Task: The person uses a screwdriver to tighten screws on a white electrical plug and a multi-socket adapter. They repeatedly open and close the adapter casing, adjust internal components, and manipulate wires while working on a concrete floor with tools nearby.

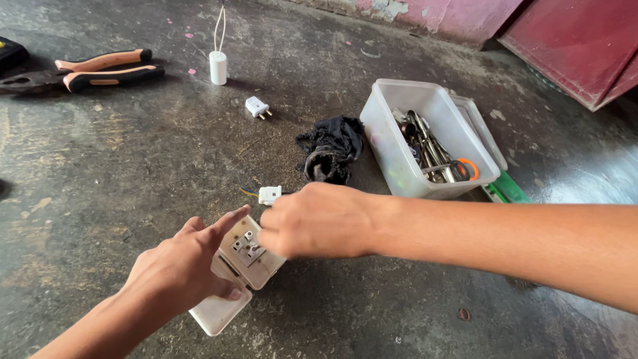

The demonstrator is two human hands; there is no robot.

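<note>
Where the concrete floor (133,173) fills the head view, a white socket box (247,260) low and centre, open face up, metal contacts showing. Left hand (183,266) laid over the box's left side, thumb pressed to its lower edge, forefinger stretched along the top rim: gripping the box. Right hand (312,221) reaching in from the right, curled shut just above the box's upper right corner, fingertips touching it; whatever sits pinched inside hidden. Just beyond the right knuckles, a small white connector (269,195) with a yellow wire. Farther back, a black rag (332,149), a clear tub (405,143) of metal tools, a white plug (256,107), a white cylinder (218,67) with wire leads, pliers (86,72) at far left.
</note>
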